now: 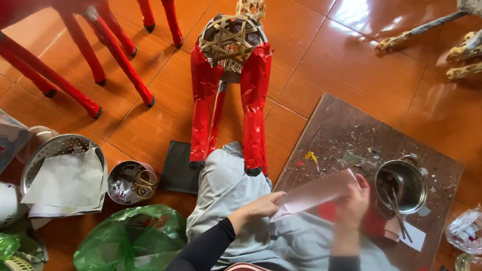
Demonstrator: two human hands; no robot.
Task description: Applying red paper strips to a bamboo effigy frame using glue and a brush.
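Hands meet over the lap: the left hand point(259, 205) pinches the near end of a pale pink paper sheet point(316, 193), and the right hand point(351, 204) curls its fingers around the sheet's far end, seemingly also holding a red scrap, though blur hides it. Just beyond the sheet, a steel pot point(401, 185) with a brush stands on a scrap-strewn wooden board point(339, 132) on the orange tiled floor point(314, 47). Ahead, a woven bamboo animal frame point(232, 66) with red-wrapped legs rests its feet on the grey-clad knee.
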